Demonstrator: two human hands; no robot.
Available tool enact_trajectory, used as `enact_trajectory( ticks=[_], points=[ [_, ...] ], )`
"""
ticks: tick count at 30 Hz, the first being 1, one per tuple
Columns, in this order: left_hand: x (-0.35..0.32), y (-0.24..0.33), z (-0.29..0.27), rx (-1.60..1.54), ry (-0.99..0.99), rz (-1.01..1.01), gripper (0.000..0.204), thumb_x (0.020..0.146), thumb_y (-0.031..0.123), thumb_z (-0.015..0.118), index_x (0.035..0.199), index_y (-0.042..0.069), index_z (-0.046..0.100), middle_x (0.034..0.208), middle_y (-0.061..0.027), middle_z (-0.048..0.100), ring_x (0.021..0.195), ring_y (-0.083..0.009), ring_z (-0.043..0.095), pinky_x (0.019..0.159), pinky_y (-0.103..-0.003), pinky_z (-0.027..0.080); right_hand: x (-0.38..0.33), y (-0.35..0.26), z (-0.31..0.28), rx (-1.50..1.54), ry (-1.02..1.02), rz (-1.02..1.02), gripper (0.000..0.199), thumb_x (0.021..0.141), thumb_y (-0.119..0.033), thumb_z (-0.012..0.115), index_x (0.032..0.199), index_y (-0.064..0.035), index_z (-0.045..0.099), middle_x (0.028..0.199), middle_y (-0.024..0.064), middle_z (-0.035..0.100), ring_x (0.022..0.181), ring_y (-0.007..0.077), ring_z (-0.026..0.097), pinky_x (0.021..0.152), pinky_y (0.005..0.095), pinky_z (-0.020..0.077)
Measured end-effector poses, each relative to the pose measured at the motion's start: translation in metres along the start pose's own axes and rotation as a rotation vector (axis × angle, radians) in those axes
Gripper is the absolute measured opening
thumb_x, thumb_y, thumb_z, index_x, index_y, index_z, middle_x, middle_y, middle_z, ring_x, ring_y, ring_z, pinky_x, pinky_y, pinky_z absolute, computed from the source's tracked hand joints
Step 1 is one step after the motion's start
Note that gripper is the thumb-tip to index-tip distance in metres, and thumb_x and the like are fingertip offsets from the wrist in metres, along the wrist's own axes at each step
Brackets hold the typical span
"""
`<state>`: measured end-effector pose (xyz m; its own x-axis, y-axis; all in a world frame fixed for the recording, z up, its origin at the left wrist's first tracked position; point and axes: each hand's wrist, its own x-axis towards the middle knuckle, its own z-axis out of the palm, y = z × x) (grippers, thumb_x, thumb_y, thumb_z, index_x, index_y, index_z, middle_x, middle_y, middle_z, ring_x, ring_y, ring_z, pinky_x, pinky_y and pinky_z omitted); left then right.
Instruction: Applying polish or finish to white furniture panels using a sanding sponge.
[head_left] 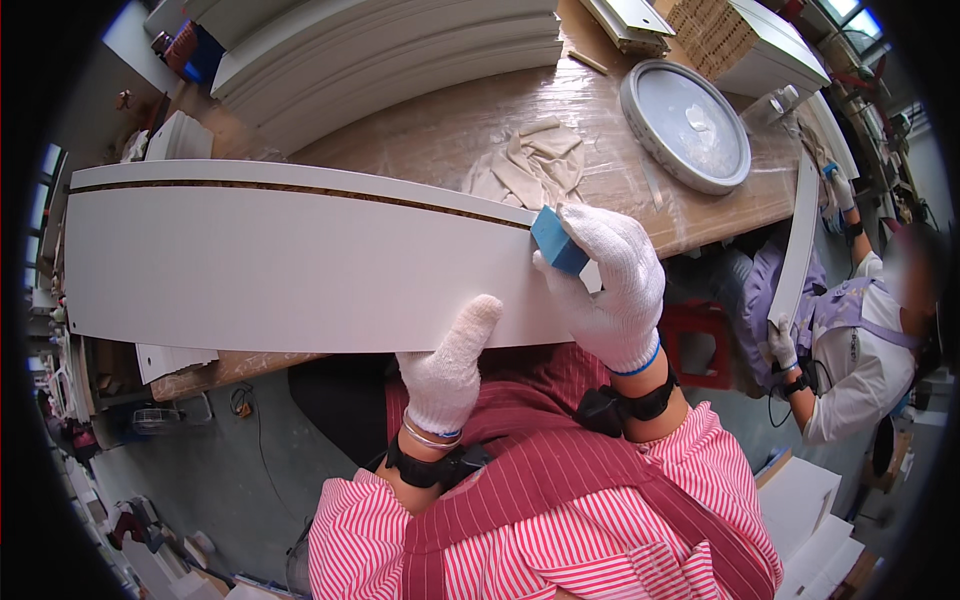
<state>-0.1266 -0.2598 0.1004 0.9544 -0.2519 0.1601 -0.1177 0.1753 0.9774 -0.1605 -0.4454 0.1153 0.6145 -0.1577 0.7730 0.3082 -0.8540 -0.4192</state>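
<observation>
We find a long white panel (290,265) lying along the desk's (440,130) near edge. Our gloved right hand (610,285) is clamped on a blue sanding block (558,240) at the panel's upper edge; our left hand (450,365) presses its lower edge, fingers together. We judge the panel stiff, light, smooth-faced; best gripped by its long edges.

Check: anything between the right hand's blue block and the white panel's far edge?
Nothing visible. The right hand holds the blue sanding block directly against the far edge of the white panel. The left hand grips the panel's near edge, away from the block.
</observation>
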Motion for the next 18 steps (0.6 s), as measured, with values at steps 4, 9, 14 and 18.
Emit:
enact_trajectory(
  ticks=[4,9,14,18],
  points=[
    [0.000,-0.002,-0.003,0.061,0.041,0.021,0.019,0.089,0.004,0.077,0.105,-0.003,0.070,0.095,-0.0044,0.069,0.083,-0.0128,0.064,0.077,-0.027,0.054,-0.006,-0.001,-0.003,-0.042,-0.010,0.078,0.049,0.071,0.000,0.082,0.117,-0.0057,0.066,0.111,0.0143,0.071,0.100,0.0326,0.069,0.088,0.0394,0.0550],
    [-0.001,-0.008,0.001,-0.182,0.070,-0.104,0.014,0.089,0.003,0.077,0.102,-0.002,0.072,0.093,-0.0030,0.070,0.083,-0.0127,0.065,0.077,-0.028,0.054,-0.020,0.010,-0.012,0.590,0.367,0.653,0.040,0.090,-0.003,0.071,0.128,-0.0040,0.057,0.119,0.0089,0.065,0.109,0.0248,0.065,0.096,0.0398,0.0520],
    [0.001,-0.008,0.000,-0.103,0.037,0.030,0.019,0.091,0.007,0.076,0.108,0.000,0.070,0.096,-0.0028,0.070,0.086,-0.0120,0.066,0.077,-0.028,0.054,-0.038,0.041,-0.014,1.271,0.478,1.086,0.038,0.102,-0.033,0.059,0.131,-0.0095,0.056,0.130,0.0100,0.060,0.119,0.0254,0.057,0.102,0.0455,0.0469],
    [-0.001,-0.018,0.002,-0.195,0.006,-0.038,0.021,0.092,0.009,0.075,0.111,-0.001,0.071,0.100,-0.0038,0.071,0.090,-0.0117,0.066,0.082,-0.028,0.054,-0.045,0.058,-0.003,1.382,0.400,1.096,0.046,0.101,-0.044,0.060,0.130,-0.0080,0.058,0.134,0.0114,0.057,0.123,0.0271,0.052,0.105,0.0428,0.0433]
  ],
)
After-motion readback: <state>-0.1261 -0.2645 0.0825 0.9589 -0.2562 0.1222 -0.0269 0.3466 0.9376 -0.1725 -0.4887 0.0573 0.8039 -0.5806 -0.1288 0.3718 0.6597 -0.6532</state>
